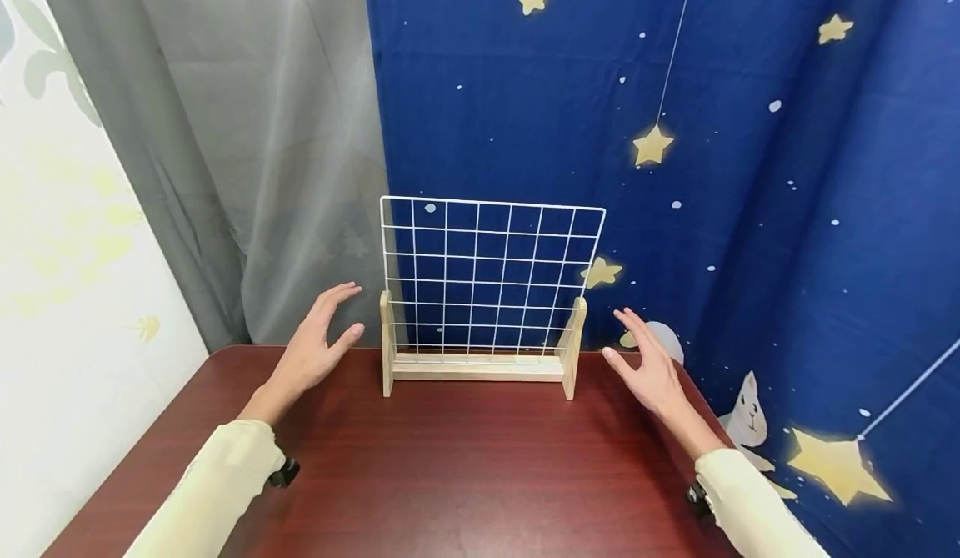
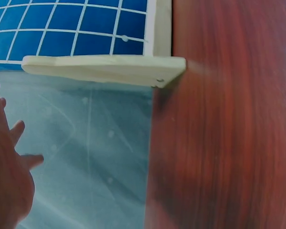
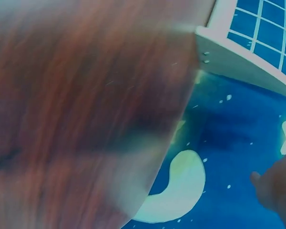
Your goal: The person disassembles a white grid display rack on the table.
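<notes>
A white wire grid panel point(image 1: 491, 283) stands upright in a pale wooden base point(image 1: 480, 368) near the table's far edge. My left hand point(image 1: 311, 354) is held in the air to the left of the rack, thumb apart from the fingers, touching nothing. On the opposite side, my right hand point(image 1: 648, 370) hovers with its fingers extended toward the rack and holds nothing. In the left wrist view, the base's left side piece point(image 2: 105, 69) lies ahead of the hand. The right wrist view shows the right side piece point(image 3: 248, 62) with two screw holes.
The rack stands on a dark red wooden table point(image 1: 465, 466). Behind it hang a grey curtain point(image 1: 300, 141) and a blue curtain point(image 1: 525, 124) printed with stars. A white patterned surface point(image 1: 75, 274) borders the left side.
</notes>
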{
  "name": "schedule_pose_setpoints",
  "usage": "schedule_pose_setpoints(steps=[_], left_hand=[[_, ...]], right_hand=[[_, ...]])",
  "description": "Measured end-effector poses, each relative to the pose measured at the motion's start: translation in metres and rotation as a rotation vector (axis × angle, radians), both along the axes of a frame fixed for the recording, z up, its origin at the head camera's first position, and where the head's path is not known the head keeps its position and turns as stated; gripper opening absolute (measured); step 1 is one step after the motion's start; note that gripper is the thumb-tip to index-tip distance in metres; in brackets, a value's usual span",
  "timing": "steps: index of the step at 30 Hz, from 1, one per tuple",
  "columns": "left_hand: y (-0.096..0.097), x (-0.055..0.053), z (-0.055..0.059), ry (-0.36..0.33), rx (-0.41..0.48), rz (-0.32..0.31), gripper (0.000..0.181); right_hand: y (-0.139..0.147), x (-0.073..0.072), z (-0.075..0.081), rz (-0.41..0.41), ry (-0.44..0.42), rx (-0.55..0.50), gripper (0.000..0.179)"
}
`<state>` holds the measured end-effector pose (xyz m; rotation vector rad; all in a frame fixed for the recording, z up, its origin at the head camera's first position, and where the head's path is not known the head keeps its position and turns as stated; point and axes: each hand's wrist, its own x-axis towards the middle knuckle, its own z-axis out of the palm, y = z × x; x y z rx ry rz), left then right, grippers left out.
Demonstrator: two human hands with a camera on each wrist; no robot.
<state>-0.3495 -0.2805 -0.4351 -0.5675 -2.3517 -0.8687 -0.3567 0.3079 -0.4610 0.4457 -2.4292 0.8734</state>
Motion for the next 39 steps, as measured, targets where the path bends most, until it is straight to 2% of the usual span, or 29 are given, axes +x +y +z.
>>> schedule_pose_setpoints(steps=[10,16,20,24,27,31,34,39], left_hand=[[0.017,-0.012,0.005,0.027,0.137,-0.045,0.054],[0.031,-0.018,0.01,0.006,0.209,-0.064,0.056],[0.04,-0.025,0.009,0.005,0.29,-0.098,0.057],[0.045,-0.03,0.007,-0.012,0.419,-0.143,0.059],[0.044,-0.033,0.006,-0.038,0.49,-0.152,0.058],[0.044,-0.038,0.001,-0.072,0.572,-0.178,0.046],[0.046,-0.041,-0.003,-0.083,0.648,-0.23,0.035],[0.051,-0.043,-0.009,-0.084,0.696,-0.287,0.028]], right_hand=[[-0.02,-0.012,0.022,0.124,0.002,-0.247,0.063],[-0.034,-0.021,0.027,0.24,-0.007,-0.42,0.053],[-0.044,-0.025,0.027,0.26,-0.016,-0.505,0.045],[-0.055,-0.031,0.026,0.25,-0.012,-0.553,0.041],[-0.062,-0.035,0.025,0.253,-0.017,-0.578,0.042],[-0.068,-0.039,0.023,0.278,-0.017,-0.627,0.043],[-0.07,-0.042,0.021,0.294,-0.002,-0.649,0.041],[-0.074,-0.045,0.016,0.3,0.021,-0.651,0.033]])
